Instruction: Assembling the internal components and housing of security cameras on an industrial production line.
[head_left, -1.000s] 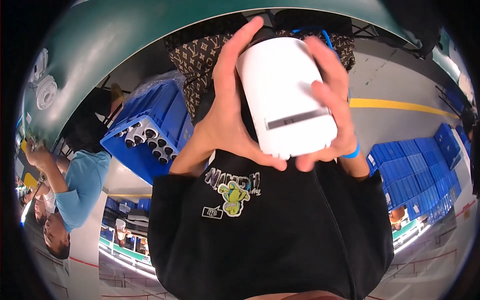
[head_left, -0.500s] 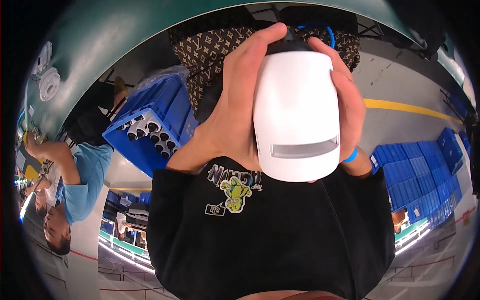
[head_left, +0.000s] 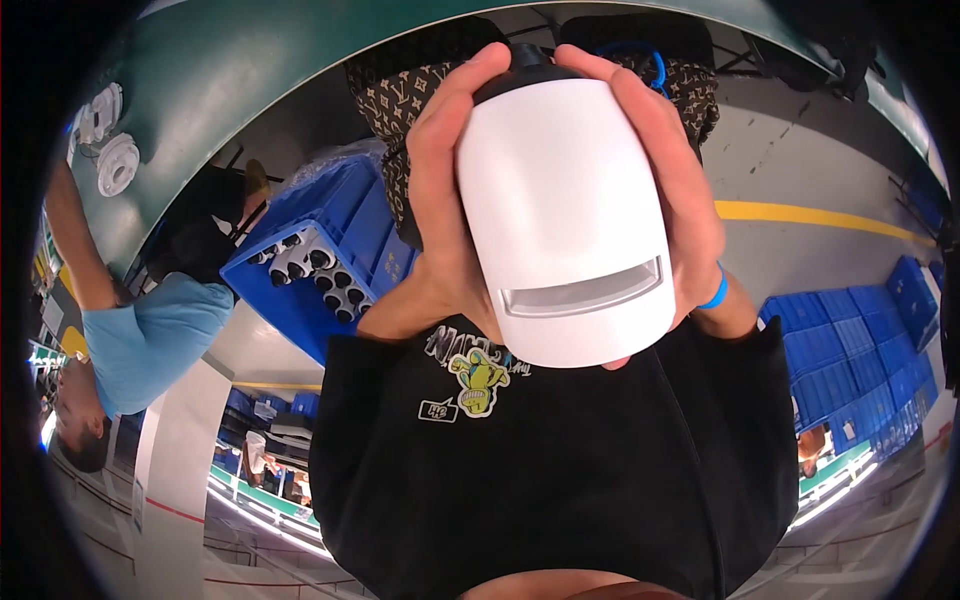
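A white rounded plastic housing (head_left: 560, 190) with a black neck (head_left: 530, 70) at its far end is held in front of my chest. Near its lower end runs a recessed, silver-grey slot (head_left: 582, 290). My left hand (head_left: 440, 190) wraps its left side, fingers reaching up toward the black neck. Opposite it, my right hand (head_left: 685, 190) presses along the right side, with a blue wristband (head_left: 716, 287) on that wrist. Both hands are closed on the housing, and its underside is hidden.
A green worktop (head_left: 250, 70) spans the far side, with round white parts (head_left: 118, 165) on it. At left stands a blue crate (head_left: 275, 325) holding several white-and-black cylindrical parts (head_left: 320, 262). A co-worker in a light-blue shirt (head_left: 170, 335) is beyond. Blue bins (head_left: 840, 350) are stacked at right.
The housing has shifted left and turned slightly, its slotted end now slanting, with both hands still around it. The co-worker's arm has stretched out toward the worktop.
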